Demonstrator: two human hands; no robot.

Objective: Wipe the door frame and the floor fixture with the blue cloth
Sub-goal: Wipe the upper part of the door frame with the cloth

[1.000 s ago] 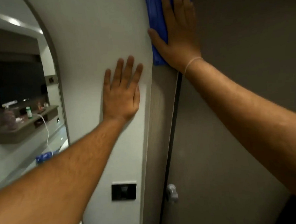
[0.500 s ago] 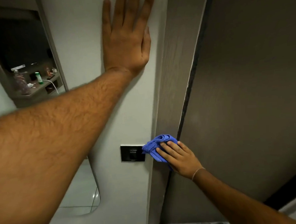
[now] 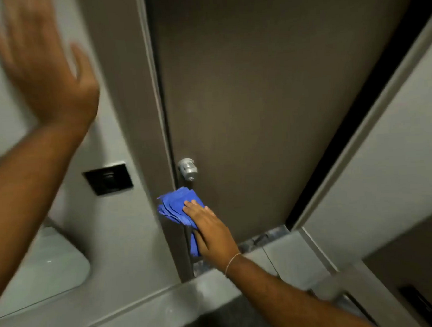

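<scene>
My right hand [image 3: 211, 228] presses a folded blue cloth [image 3: 177, 206] flat against the lower part of the brown door frame [image 3: 142, 117], where it meets the dark door [image 3: 256, 98]. A small silver fixture [image 3: 188, 168] sticks out of the door just above the cloth. My left hand [image 3: 47, 72] is open, fingers spread and blurred, up at the left in front of the pale wall; I cannot tell whether it touches the wall.
A black wall socket [image 3: 108, 179] sits left of the frame. A mirror's rounded lower corner [image 3: 45, 269] shows at the lower left. Grey floor tiles [image 3: 147, 312] and a marbled threshold [image 3: 261, 238] lie below; a dark mat [image 3: 218, 323] is at the bottom edge.
My right hand has slid the cloth down the frame from high up, past the socket's height, to near the floor. The view has tilted down, and my left hand now appears blurred.
</scene>
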